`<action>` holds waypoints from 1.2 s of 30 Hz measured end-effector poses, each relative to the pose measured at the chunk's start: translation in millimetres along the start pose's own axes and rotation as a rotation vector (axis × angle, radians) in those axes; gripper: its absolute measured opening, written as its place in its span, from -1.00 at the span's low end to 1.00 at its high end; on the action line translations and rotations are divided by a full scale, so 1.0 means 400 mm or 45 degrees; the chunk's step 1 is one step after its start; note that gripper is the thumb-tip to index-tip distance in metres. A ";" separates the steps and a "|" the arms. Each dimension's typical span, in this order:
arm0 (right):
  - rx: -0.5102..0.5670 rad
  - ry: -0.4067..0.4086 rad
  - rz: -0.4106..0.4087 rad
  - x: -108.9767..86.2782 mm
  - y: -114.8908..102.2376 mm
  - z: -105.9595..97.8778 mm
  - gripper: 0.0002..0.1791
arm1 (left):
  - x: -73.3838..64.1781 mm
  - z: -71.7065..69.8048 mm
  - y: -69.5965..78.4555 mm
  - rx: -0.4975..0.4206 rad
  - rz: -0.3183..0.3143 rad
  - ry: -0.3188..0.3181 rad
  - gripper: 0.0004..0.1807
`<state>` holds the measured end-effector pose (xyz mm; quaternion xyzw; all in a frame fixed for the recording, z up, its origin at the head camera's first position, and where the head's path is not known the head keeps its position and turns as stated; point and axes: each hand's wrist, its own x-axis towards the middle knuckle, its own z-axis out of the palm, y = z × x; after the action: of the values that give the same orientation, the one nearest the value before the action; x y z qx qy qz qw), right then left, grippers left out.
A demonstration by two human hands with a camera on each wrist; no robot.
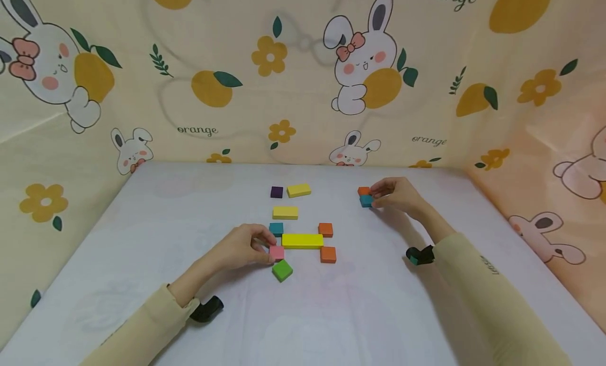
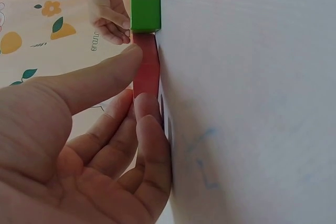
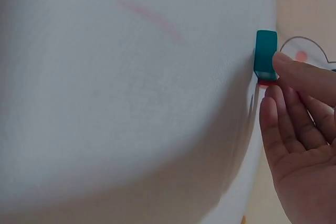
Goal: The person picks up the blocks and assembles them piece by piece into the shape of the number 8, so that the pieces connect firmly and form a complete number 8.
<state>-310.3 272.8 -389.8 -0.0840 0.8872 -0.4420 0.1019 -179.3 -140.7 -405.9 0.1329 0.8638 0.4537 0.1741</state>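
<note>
Toward the left of the block group, my left hand (image 1: 243, 246) pinches a small pink block (image 1: 276, 253) between thumb and fingertips. The left wrist view shows this block reddish (image 2: 147, 72), with a green block (image 2: 146, 3) just beyond it. Touching the pink block's right side is a long yellow block (image 1: 303, 241); a teal block (image 1: 276, 229) sits behind it. Farther back at the right, my right hand (image 1: 397, 196) holds another teal block (image 3: 266, 53), the thumb on its side and curled fingertips close behind. An orange block (image 1: 363, 190) lies directly behind that one, partly hidden by the fingers.
Two orange blocks (image 1: 328, 254) stand at the long yellow block's right end. Farther back are two shorter yellow blocks (image 1: 285, 213) and a dark purple block (image 1: 276, 192). A patterned cloth wall (image 1: 303, 103) borders the white table (image 1: 379, 313).
</note>
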 end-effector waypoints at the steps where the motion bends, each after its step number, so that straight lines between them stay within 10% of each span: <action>1: 0.002 -0.001 -0.002 0.000 0.000 0.001 -0.53 | 0.000 0.000 0.000 0.001 0.002 0.000 -0.66; 36: -0.186 0.030 -0.011 0.016 -0.016 0.041 -0.55 | 0.003 0.003 0.005 0.012 -0.035 0.019 -0.66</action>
<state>-311.9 255.0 -394.9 -0.0899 0.9179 -0.3775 0.0830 -179.5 -138.2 -404.9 0.1185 0.8690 0.4482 0.1731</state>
